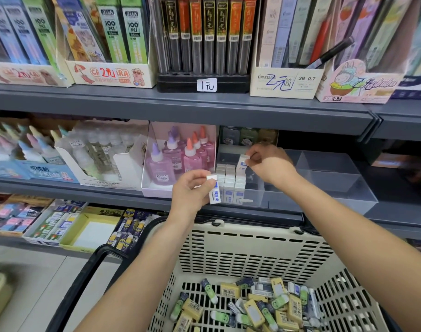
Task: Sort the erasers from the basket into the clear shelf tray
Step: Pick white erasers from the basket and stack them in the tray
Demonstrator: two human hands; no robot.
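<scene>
Left hand (190, 192): fingers curled, pinching a white-and-blue eraser (214, 191) near its upper end. The eraser is held upright, just in front of the clear tray (329, 185).

Right hand (270, 164), at 1 o'clock from the left hand: fingertips pinch a second eraser (242, 161) of the same kind by its top. It is slightly tilted over the tray's left compartment. Whether it touches the erasers below cannot be told.

The tray sits on the middle shelf (180, 101). Its left compartment holds standing erasers (230, 182), packed upright in rows.

At 9 o'clock from the tray, just beside it, stand pink glue bottles (180, 156) in a white box.

At 6 o'clock from both hands is the cream slotted basket (252, 245). Loose erasers (259, 305) in yellow, green and white sleeves lie jumbled on its floor.
</scene>
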